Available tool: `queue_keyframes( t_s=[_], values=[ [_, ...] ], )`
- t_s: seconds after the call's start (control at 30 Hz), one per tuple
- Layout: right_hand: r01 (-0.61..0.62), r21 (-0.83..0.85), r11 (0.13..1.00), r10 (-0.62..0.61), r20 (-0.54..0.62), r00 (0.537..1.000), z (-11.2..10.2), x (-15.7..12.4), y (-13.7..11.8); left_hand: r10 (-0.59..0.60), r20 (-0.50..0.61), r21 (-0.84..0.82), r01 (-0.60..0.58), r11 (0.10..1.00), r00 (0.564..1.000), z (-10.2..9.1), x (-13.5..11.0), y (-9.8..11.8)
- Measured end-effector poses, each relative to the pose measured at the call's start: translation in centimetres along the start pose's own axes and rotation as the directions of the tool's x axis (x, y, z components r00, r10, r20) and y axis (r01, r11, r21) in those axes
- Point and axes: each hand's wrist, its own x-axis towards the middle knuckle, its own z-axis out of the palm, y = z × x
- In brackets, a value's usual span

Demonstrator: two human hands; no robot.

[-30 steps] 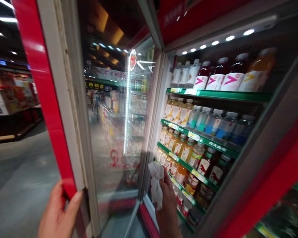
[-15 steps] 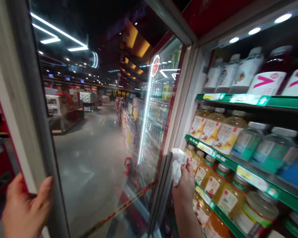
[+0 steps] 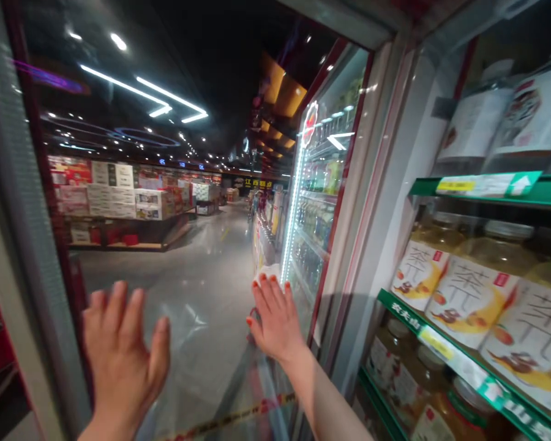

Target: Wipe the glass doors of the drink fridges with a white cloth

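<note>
Both hands are up at the glass door (image 3: 188, 343) of a drinks cooler, which stands swung out to the left of the open shelves. The left hand (image 3: 122, 355) is open and flat, fingers spread, holding nothing, palm toward the pane; contact with the glass is hard to confirm. The right hand (image 3: 275, 318) is also open, fingers extended and close together, flat against the pane lower down, near the door's vertical frame (image 3: 337, 214). A white cloth (image 3: 269, 272) shows right at the right fingertips, its bulk mostly hidden; can't tell if it's pinned to the glass or actually held. No closed grip on either side.

Open room: a wide gap between the hands, and the cooler opening to the right is unblocked by either arm. Inside, a green shelf edge (image 3: 422, 324) carries labelled jars (image 3: 468, 300), with white-labelled bottles (image 3: 475, 122) on the shelf above. Through the pane, a polished grey floor (image 3: 165, 294) runs down a store aisle, with stacked cartons (image 3: 112, 196) on the left and a lit cooler front (image 3: 312, 202) on the right.
</note>
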Motion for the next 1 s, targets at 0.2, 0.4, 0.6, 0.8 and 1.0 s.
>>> queue_keyframes(
  t_s=[0.2, 0.4, 0.6, 0.8, 1.0],
  values=[
    [-0.353, -0.132, 0.926, 0.300, -0.308, 0.903, -2.7, 5.1, 3.2, 0.272, 0.107, -0.005, -0.273, 0.962, 0.956, 7.2, 2.7, 7.0],
    [-0.026, -0.124, 0.992, 0.001, -0.193, 0.981, -2.6, 3.2, 1.6, 0.342, 0.056, 0.109, -0.346, 0.932, 0.938, 8.2, 3.8, 7.9],
    [-0.262, -0.030, 0.964, 0.242, -0.302, 0.922, -4.4, 5.7, 3.6, 0.371, 0.058, -0.134, -0.361, 0.923, 0.927, 5.1, 2.4, 7.0],
    [0.070, -0.043, 0.997, -0.076, -0.161, 0.984, -1.9, 2.4, -1.8, 0.008, 0.047, 0.156, -0.015, 0.988, 0.999, 2.4, -0.7, 3.2],
    [-0.289, -0.033, 0.957, 0.263, -0.330, 0.907, -3.2, 3.8, 2.9, 0.037, 0.047, 0.357, -0.051, 0.933, 0.998, 3.5, -1.9, -0.4]
  ],
)
